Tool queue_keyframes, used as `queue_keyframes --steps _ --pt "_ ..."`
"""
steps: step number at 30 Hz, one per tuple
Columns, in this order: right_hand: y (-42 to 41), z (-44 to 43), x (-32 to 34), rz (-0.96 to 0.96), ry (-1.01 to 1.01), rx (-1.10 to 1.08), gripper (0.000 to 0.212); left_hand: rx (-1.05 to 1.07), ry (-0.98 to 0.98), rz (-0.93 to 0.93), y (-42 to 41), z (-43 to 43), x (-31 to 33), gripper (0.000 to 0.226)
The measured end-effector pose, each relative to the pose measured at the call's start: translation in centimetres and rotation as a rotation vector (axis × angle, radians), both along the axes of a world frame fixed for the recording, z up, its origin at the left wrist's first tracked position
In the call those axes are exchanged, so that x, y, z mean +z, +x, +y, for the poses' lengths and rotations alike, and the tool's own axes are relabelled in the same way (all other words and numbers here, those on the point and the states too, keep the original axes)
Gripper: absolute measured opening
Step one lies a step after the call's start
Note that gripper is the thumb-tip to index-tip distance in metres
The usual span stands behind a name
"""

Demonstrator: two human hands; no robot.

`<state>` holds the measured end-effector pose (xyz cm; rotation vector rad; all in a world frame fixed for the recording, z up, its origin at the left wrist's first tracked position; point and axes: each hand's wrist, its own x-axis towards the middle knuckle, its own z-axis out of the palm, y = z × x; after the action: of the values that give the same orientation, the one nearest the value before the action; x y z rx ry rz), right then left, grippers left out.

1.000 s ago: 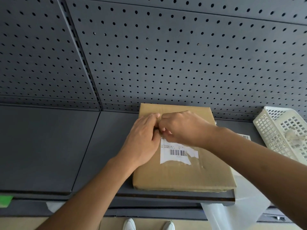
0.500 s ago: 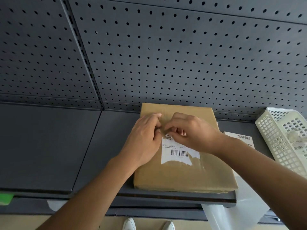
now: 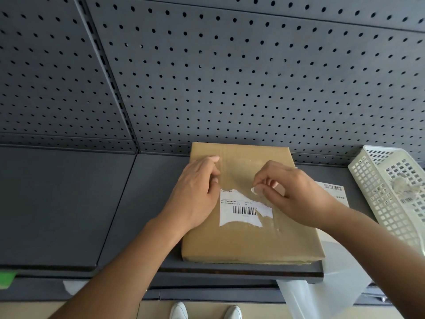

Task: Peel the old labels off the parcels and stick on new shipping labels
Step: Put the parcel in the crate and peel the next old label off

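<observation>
Head view. Parcel [image 3: 250, 240]: one flat brown cardboard package, laid flat on a dark grey shelf [image 3: 69, 203], its far edge against the pegboard [image 3: 230, 77] and its near edge at the shelf front. Label [image 3: 239, 211]: white, with a barcode, stuck on the parcel's top face near the middle; the upper and right parts are torn away, ragged edges are left, and glossy residue is seen on the cardboard around it. Left hand [image 3: 195, 194]: rested on the parcel's left part, the forefinger laid straight on the cardboard, the other fingers bent at the label's upper left corner; whether anything is pinched there cannot be told. Right hand [image 3: 296, 194]: held just above the parcel's right part, thumb and forefinger closed on a small pale scrap [image 3: 254, 190] over the label's torn upper right; whether the scrap is joined to the label cannot be told. Sheet [image 3: 333, 192]: white, printed with a barcode, lain on the shelf just beside the parcel's right edge, partly covered by the right forearm. Basket [image 3: 377, 194]: white plastic lattice, set to the right of the sheet. Bag [image 3: 322, 293]: translucent plastic, hung below the shelf front at right. Tag [image 3: 7, 277]: green, at the shelf edge, far left. Shoes [image 3: 179, 310]: white, seen on the floor below.
</observation>
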<state>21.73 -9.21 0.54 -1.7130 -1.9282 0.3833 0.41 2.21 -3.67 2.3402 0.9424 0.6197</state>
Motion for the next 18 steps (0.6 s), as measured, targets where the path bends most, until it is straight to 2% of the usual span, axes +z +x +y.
queue_keyframes --steps 9,13,18 --pt "-1.0 -0.3 0.4 0.134 -0.053 -0.039 0.009 0.007 -0.035 0.025 0.0 -0.1 0.3 0.011" --pt "1.2 -1.3 1.1 0.229 -0.042 -0.234 0.016 0.017 -0.042 0.026 -0.2 -0.1 0.3 0.025" --pt "6.0 -3.9 1.4 0.291 0.011 -0.529 0.019 0.027 0.018 0.091 0.1 -0.4 0.9 0.022"
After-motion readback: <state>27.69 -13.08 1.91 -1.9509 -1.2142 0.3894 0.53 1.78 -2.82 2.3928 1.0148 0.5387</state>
